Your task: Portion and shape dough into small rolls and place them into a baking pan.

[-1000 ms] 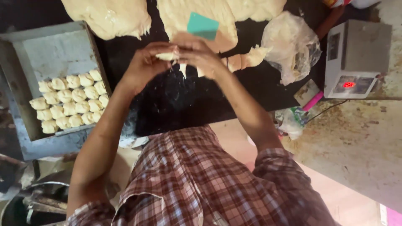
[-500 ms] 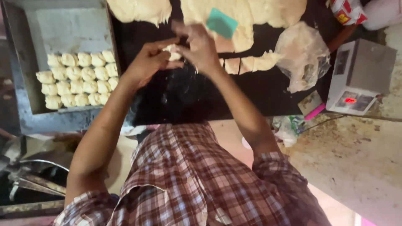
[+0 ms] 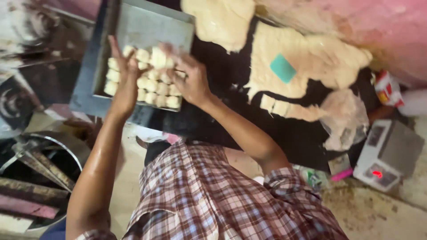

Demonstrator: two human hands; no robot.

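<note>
Both my hands are over a grey metal tray (image 3: 151,26) that holds several small pale dough pieces (image 3: 153,86) in rows. My left hand (image 3: 123,78) is flat, fingers spread, touching the pieces on the tray's left side. My right hand (image 3: 189,75) holds a dough piece (image 3: 159,58) at its fingertips just above the rows; motion blur hides the exact grip. A large flattened slab of dough (image 3: 307,58) lies on the dark worktop (image 3: 222,120) to the right, with a teal scraper (image 3: 283,68) on it and cut dough strips (image 3: 284,109) at its near edge.
A second dough mass (image 3: 222,22) sits at the top centre. A crumpled clear plastic bag (image 3: 344,118) and a grey digital scale (image 3: 389,155) are at the right. A round metal basin (image 3: 35,178) with tools stands at the lower left.
My hands moved left from the worktop centre, where they shaped a dough piece, to the tray. The camera view swung, so the tray now lies under the hands.
</note>
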